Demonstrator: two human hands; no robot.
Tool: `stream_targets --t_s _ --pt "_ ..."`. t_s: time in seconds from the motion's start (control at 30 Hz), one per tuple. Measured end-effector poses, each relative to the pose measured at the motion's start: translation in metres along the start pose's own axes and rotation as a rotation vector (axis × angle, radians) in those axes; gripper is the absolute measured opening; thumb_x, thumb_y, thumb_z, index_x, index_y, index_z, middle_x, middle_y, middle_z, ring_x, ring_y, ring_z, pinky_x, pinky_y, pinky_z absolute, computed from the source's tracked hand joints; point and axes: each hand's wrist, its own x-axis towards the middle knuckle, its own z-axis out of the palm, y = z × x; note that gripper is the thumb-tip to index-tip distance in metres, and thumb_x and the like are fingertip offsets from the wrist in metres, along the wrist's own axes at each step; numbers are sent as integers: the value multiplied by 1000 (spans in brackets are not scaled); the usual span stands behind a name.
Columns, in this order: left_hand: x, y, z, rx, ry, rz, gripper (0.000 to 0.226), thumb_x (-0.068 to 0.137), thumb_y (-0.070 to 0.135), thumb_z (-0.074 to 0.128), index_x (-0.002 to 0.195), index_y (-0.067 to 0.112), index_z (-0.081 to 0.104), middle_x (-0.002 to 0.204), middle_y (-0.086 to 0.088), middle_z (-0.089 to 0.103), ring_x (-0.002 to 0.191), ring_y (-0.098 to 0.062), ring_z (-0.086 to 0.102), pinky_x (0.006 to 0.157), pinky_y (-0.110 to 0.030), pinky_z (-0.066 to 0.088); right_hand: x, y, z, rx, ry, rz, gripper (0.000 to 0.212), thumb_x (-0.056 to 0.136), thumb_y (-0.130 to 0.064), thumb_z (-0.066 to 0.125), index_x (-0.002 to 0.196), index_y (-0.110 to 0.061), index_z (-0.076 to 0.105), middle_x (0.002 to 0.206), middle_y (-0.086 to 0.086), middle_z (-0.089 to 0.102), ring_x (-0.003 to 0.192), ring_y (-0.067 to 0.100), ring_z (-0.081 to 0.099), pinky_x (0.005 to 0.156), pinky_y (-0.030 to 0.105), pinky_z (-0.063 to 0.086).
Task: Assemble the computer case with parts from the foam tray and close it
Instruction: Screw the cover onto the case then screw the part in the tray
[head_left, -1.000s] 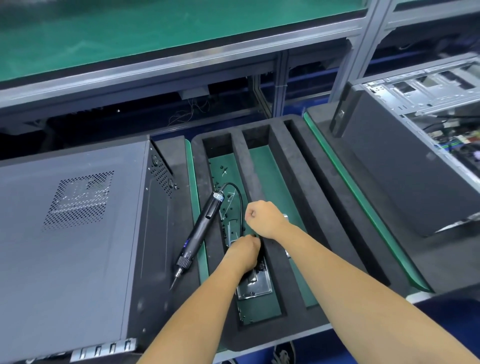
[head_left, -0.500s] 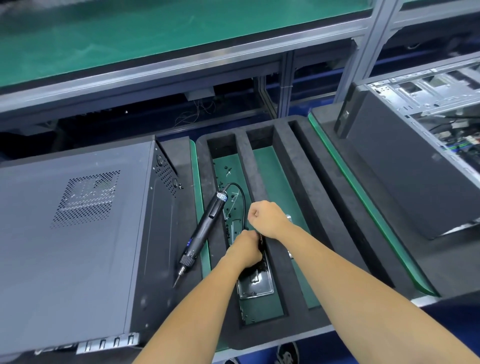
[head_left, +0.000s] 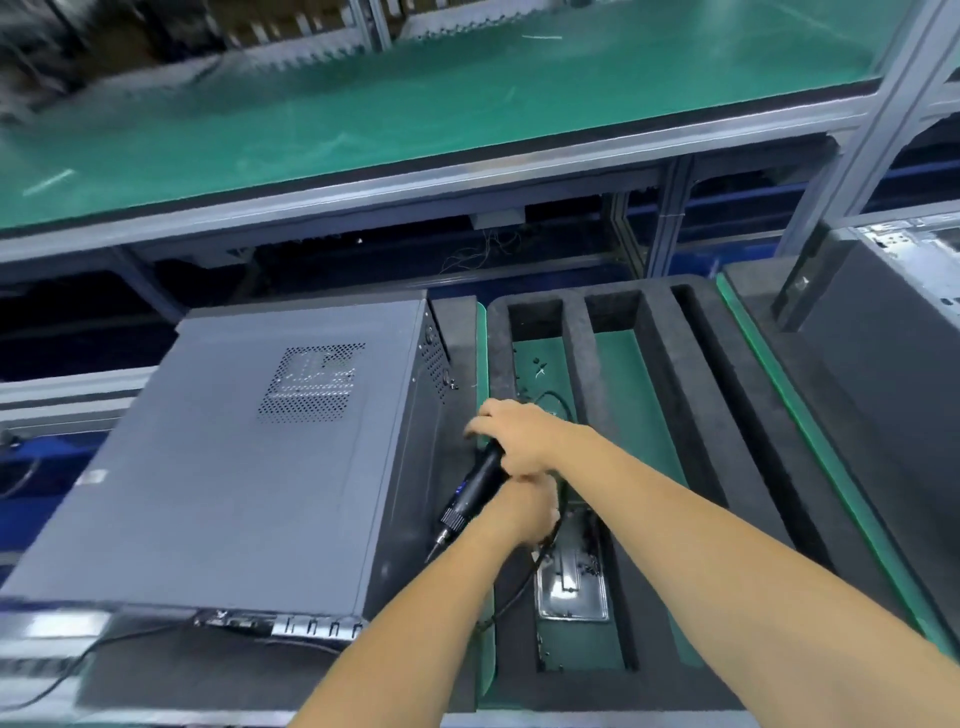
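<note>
Head view: right hand covers electric screwdriver top; left hand unclear.

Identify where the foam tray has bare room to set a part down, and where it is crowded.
Bare room: the green floor of the second slot, between two black foam ribs, and the narrow third slot. Crowded: the first slot, holding loose screws, a cable and a shiny metal plate, where the right hand grips the black electric screwdriver above the left hand.
</note>
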Motion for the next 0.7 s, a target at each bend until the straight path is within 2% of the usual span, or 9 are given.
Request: stream_targets --t_s 0.07,0.13,0.2,0.3,0.33,0.43,0.5,0.6,0.7 --pt "-26 -1 -13 81 -99 95 33 98 12 35 126 3 51 124 -12 57 111 -28 55 70 -38 47 13 -12 2 -149 -144 -10 55 84 -25 70 136 -23 50 128 7 48 122 26 48 105 43 34" --pt "-41 -8 -16 314 -271 211 32 99 10 34 124 11 53 118 -2 60 103 -18 58 48 -29 34 20 -20 10 -191 -180 4 49 85 -22 72 130 -20 52 124 7 53 119 27 52 106 45 27" --pt "-44 -16 -15 497 -356 203 35 99 7 31 126 11 52 121 -2 58 103 -15 56 55 -23 37 20 -24 14 -204 -155 -10 41 86 -11 67 123 -18 53 118 6 59 114 29 54 100 42 28" --pt "-44 -22 -19 436 -240 254 40 98 3 31 134 9 46 131 -2 51 109 -17 52 82 -24 46 16 -27 6 -199 -184 23 36 87 -2 54 119 -19 58 111 4 62 104 29 46 85 38 33" --pt "-47 -18 -21 327 -224 181 39 98 5 31 133 12 48 128 0 52 109 -17 53 82 -22 46 14 -29 2 -240 -193 30 35 87 -2 54 117 -20 60 107 3 62 101 29 46 84 37 32" --pt "-42 -5 -30 399 -147 194 29 98 16 40 120 13 58 120 -6 59 106 -23 57 61 -20 35 5 -36 -17 -384 -160 43 21 82 -9 64 102 -17 61 94 3 61 95 27 54 86 38 31" --pt "-37 0 -36 421 -103 285 26 97 17 40 114 8 59 118 -10 58 107 -27 55 71 -28 41 -6 -36 -35 -420 -124 95 17 82 -16 68 89 -16 52 87 2 55 88 26 53 81 36 36" --pt "-37 12 -51 105 -10 208 26 100 15 36 104 0 57 109 -16 58 99 -32 57 75 -37 42 -30 -29 -63 -307 -86 249 29 86 -33 67 79 -15 44 78 1 46 74 24 51 65 34 39" --pt "-34 12 -64 -184 134 132 28 98 21 43 97 -2 60 101 -20 62 93 -36 59 76 -39 48 -57 -19 -84 -91 -34 404 40 91 -46 61 94 -8 52 90 6 55 68 20 48 58 34 37"
